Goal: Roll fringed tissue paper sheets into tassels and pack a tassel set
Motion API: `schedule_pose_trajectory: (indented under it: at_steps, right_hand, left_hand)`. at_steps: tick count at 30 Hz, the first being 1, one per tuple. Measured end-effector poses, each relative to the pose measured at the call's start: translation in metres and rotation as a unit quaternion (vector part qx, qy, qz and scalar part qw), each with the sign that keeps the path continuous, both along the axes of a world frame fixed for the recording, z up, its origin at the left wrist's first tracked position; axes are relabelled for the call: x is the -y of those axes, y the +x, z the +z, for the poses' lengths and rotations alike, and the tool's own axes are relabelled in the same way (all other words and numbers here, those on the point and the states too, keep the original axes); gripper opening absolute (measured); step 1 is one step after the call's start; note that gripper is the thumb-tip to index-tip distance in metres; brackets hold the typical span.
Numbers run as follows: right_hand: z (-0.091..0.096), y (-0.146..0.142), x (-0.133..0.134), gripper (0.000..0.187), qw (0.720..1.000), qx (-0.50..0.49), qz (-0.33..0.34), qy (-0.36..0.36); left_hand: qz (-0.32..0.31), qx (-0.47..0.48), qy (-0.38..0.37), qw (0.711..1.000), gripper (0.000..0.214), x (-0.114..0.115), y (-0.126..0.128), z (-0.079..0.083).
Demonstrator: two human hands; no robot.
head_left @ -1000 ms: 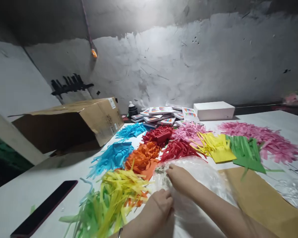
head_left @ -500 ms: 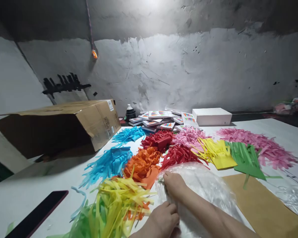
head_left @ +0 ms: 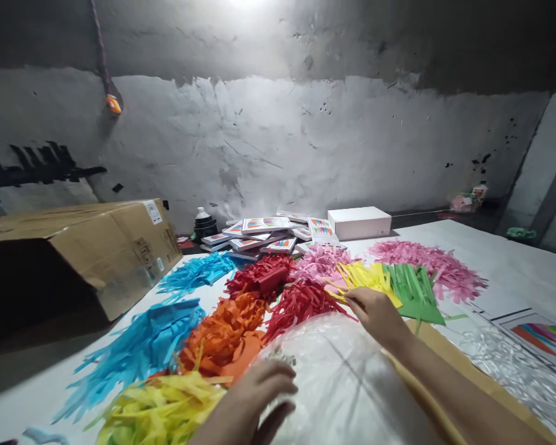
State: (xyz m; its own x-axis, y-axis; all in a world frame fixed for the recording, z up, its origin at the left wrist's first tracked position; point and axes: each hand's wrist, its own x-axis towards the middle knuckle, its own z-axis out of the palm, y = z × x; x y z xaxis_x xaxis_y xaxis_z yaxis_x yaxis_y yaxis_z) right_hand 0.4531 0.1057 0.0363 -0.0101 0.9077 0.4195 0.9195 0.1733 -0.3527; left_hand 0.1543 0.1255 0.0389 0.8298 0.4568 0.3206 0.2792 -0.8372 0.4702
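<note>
A clear plastic bag bulges in front of me on the white table. My left hand is at its near left side, fingers curved and apart, with nothing seen in them. Past the bag's far right edge, my right hand has its fingers drawn together by the yellow fringed paper; whether they hold anything is hidden. Red fringed paper lies just beyond the bag. Orange fringed paper and pale yellow strips lie to its left. Green fringed paper sits right of the yellow.
Blue fringed bundles lie left, beside an open cardboard box. Several flat printed boxes are piled at the back near a white box. Pink fringe, brown paper and clear strands lie right.
My right hand has left the bag's gathered left edge and moved right toward the yellow fringe. My left hand has opened. The view has turned right, and the bag stands more bulged.
</note>
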Motion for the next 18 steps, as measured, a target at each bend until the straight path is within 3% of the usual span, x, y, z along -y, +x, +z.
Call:
schedule_pose_trajectory:
  at_steps: [2, 4, 7, 10, 14, 18]
  right_hand:
    - [-0.001, 0.025, -0.011, 0.025, 0.999, 0.019, -0.028, -0.041]
    - [-0.008, 0.032, -0.028, 0.028, 0.995, 0.042, -0.028, -0.081]
    - [-0.023, 0.022, -0.056, 0.032, 0.988, 0.074, -0.014, -0.133]
    - [-0.034, 0.018, -0.078, 0.034, 0.98, 0.1, -0.02, -0.172]
    - [-0.042, 0.032, -0.099, 0.034, 0.972, 0.132, -0.055, -0.184]
    - [-0.049, 0.047, -0.121, 0.036, 0.972, 0.167, -0.061, -0.151]
  left_hand:
    - [0.018, -0.052, 0.002, 0.998, 0.021, -0.026, 0.034, 0.028]
    - [0.067, -0.143, 0.024, 0.987, 0.019, -0.065, 0.076, 0.041]
    - [0.155, -0.194, 0.029, 0.968, 0.015, -0.128, 0.128, 0.03]
    - [0.229, -0.236, 0.03, 0.944, 0.034, -0.174, 0.15, 0.005]
    - [0.25, -0.231, 0.078, 0.937, 0.034, -0.192, 0.155, -0.019]
    - [0.176, -0.198, 0.138, 0.954, 0.033, -0.188, 0.177, -0.029]
